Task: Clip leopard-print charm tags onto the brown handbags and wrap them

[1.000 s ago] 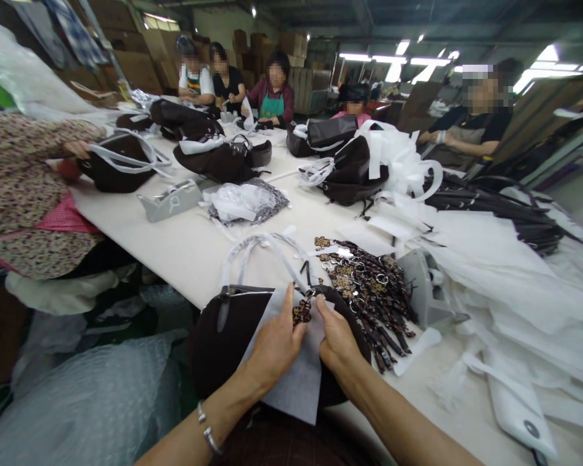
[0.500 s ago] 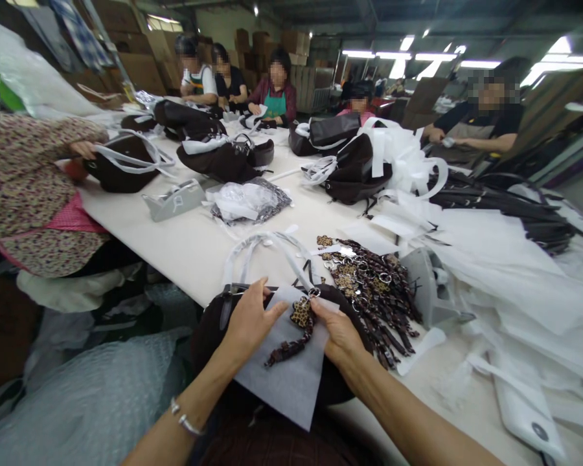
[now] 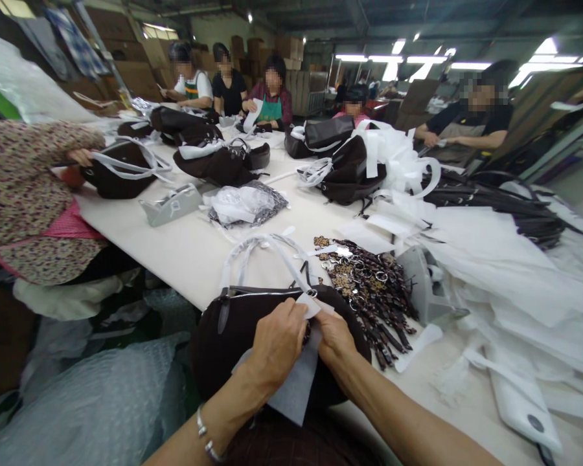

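Note:
A dark brown handbag [image 3: 233, 349] stands before me at the table's near edge, its handles [image 3: 240, 259] wrapped in white. A sheet of white tissue paper [image 3: 296, 388] hangs over its front. My left hand [image 3: 279, 336] is closed on the paper's upper part, folding it over. Close beside it, my right hand [image 3: 335, 333] pinches the paper near the ring at the handle's base. Between the hands, the braided charm is mostly covered; only a dark bit shows.
Right of the bag lies a pile of braided leopard-print charms [image 3: 364, 278], with a grey tape dispenser [image 3: 425, 285] behind. White sheets [image 3: 486, 259] spread across the right. A white device [image 3: 525, 401] lies near the right edge. Co-workers handle other bags [image 3: 121, 168] around the table.
My left hand has moved right and closed on the paper, which now folds over the charm. The charm, in plain sight before, is nearly hidden. My right hand stays near the ring.

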The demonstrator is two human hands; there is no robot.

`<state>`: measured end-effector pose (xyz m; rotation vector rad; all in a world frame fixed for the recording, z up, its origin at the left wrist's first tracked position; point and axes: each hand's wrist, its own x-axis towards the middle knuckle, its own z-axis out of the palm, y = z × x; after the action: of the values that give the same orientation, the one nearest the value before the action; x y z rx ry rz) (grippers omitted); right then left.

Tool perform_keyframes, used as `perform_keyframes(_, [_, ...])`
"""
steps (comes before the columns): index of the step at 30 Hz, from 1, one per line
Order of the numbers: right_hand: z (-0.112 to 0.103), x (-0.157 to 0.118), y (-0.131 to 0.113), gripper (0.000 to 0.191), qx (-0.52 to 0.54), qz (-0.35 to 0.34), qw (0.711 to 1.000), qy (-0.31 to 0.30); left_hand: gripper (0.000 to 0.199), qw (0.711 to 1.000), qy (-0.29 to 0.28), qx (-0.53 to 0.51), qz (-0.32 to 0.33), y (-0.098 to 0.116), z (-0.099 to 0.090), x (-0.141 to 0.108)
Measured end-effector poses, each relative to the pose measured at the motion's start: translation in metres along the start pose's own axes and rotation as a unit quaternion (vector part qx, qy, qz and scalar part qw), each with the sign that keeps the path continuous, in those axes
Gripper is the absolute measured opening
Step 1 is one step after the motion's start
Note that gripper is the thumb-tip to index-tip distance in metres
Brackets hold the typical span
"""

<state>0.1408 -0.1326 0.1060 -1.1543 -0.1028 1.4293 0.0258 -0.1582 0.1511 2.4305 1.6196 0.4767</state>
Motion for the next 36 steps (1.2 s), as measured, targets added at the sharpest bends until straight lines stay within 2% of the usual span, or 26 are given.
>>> perform_keyframes(5, [-0.001,0.000,0.004,0.025,0.014,-0.009,1.000,-0.005,0.031,0.998,0.015,0.043,0.044,0.008,0.023,-0.010])
perform_keyframes(11, [-0.001,0.002,0.001,0.018,0.009,0.004,1.000,-0.030,0.040,0.996,0.018,0.076,0.047,0.004,0.026,-0.011])
perform_keyframes(19, [-0.005,-0.004,0.000,0.023,-0.032,0.013,0.997,-0.064,0.044,0.998,0.035,0.002,0.044,-0.006,0.039,-0.014])
perform_keyframes(26, [0.004,-0.006,-0.008,0.016,-0.035,0.043,0.997,-0.059,0.046,0.997,0.006,0.031,0.064,-0.007,0.041,-0.012])
perform_keyframes(32, [0.006,-0.002,-0.003,0.022,-0.044,0.026,0.998,-0.035,0.029,0.992,-0.017,0.041,0.117,-0.003,0.034,-0.013])
perform_keyframes(35, [0.006,-0.001,0.000,0.024,-0.039,0.023,0.998,-0.034,0.018,0.996,0.018,0.041,0.079,-0.005,0.023,-0.016])
perform_keyframes(36, [0.007,0.000,0.000,0.025,-0.037,0.022,0.998,-0.036,0.026,0.997,0.042,0.042,0.049,-0.006,0.020,-0.017])
